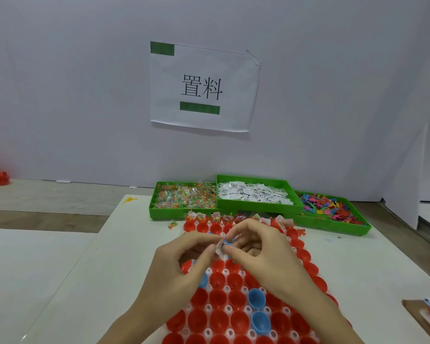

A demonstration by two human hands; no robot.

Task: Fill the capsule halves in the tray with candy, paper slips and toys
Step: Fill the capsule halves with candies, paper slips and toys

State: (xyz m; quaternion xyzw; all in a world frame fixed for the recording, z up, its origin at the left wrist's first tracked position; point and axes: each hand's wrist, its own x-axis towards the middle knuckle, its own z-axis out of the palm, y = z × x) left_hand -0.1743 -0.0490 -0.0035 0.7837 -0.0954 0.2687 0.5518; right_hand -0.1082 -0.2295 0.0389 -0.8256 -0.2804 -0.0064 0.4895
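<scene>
Head camera: left hand (181, 259) and right hand (256, 247) meet above the capsule tray (224, 316), fingertips pinching a small paper slip (220, 247); what else they hold is hidden.

I count three green bins (260, 207) at frame centre, two blue capsule halves (256, 297) at lower centre plainly visible, and one paper sign (201, 86) at upper centre. Red halves (219, 297): too many, partly hidden.
</scene>
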